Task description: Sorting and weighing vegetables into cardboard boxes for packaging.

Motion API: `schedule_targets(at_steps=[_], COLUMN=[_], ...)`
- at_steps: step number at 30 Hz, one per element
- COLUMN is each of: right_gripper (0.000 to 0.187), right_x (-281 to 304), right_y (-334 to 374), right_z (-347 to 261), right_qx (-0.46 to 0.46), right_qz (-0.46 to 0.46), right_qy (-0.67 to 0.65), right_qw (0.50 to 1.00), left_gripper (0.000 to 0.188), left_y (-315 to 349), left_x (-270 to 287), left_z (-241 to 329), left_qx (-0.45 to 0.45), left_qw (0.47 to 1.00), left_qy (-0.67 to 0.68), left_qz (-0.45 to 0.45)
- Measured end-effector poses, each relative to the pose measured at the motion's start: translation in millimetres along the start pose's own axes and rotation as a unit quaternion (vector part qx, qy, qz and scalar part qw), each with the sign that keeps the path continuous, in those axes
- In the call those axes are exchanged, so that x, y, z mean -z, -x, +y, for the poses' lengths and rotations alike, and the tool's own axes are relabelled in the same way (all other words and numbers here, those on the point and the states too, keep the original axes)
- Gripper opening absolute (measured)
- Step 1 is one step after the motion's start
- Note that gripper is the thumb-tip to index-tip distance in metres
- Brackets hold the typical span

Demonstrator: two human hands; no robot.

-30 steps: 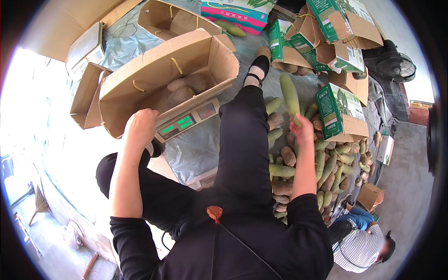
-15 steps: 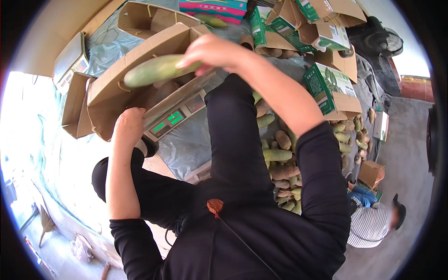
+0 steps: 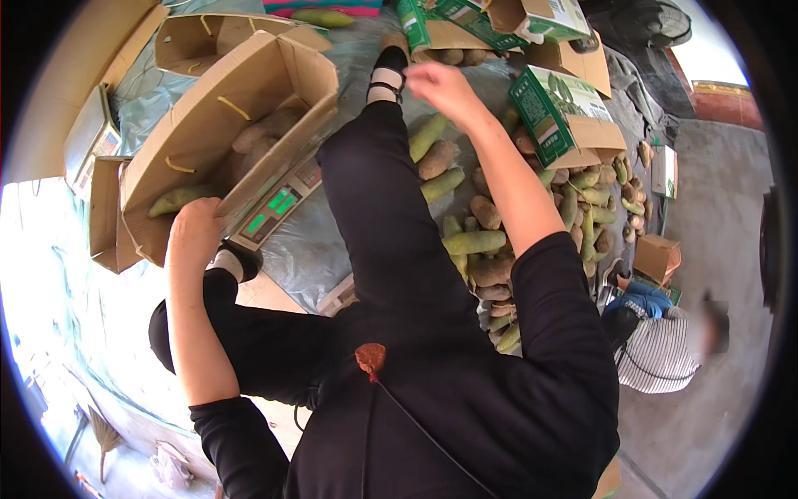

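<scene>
An open cardboard box (image 3: 189,125) with yellow cord loops stands on a digital scale (image 3: 266,216) whose display glows green. Inside lie several brownish tubers (image 3: 264,137) and, near the left end, a long green radish-like vegetable (image 3: 173,200). My left hand (image 3: 198,226) is closed on the box's near edge beside that vegetable. Out to the right of the box, my right hand (image 3: 447,93) hangs above my foot and the edge of the pile, holding nothing, its fingers loosely bent and a bit blurred. The pile of green and brown vegetables (image 3: 474,242) lies right of my leg.
Another open box (image 3: 187,41) stands behind the scale. Green printed cartons (image 3: 553,116) sit at the far right, near a black fan (image 3: 657,25). A second scale (image 3: 90,137) is at the left. A person in a striped shirt (image 3: 659,353) bends down at the right.
My right hand has let go of the green vegetable, which now lies in the box, and has swung right, away from the box. My left hand stays on the box edge. The view has shifted.
</scene>
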State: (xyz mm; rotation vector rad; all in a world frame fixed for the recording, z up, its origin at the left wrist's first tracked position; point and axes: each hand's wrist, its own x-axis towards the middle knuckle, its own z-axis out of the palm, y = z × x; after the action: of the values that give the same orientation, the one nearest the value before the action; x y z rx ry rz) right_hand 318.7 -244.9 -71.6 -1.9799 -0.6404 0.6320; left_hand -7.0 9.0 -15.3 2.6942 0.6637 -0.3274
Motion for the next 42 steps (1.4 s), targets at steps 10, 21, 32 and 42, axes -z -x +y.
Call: schedule_targets(at_steps=[10, 21, 32, 42], right_gripper=[0.026, 0.030, 0.058, 0.058], right_x=[14, -41, -24, 10], right_y=[199, 249, 200, 73], right_z=[183, 207, 180, -31], right_qx=[-0.189, -0.119, -0.199, 0.136], right_qz=[-0.164, -0.296, -0.059, 0.169], right_qy=[0.456, 0.603, 0.429, -0.027], right_qw=[0.854, 0.731, 0.879, 0.976], left_gripper=[0.024, 0.022, 0.017, 0.015], left_y=[-3, -3, 6, 5], left_x=[8, 6, 5, -1], left_z=[14, 10, 10, 1], left_qx=[0.029, 0.024, 0.057, 0.043], left_qw=[0.999, 0.999, 0.998, 0.999], left_qy=[-0.002, 0.018, -0.010, -0.008], left_qz=[-0.042, -0.039, -0.030, -0.012])
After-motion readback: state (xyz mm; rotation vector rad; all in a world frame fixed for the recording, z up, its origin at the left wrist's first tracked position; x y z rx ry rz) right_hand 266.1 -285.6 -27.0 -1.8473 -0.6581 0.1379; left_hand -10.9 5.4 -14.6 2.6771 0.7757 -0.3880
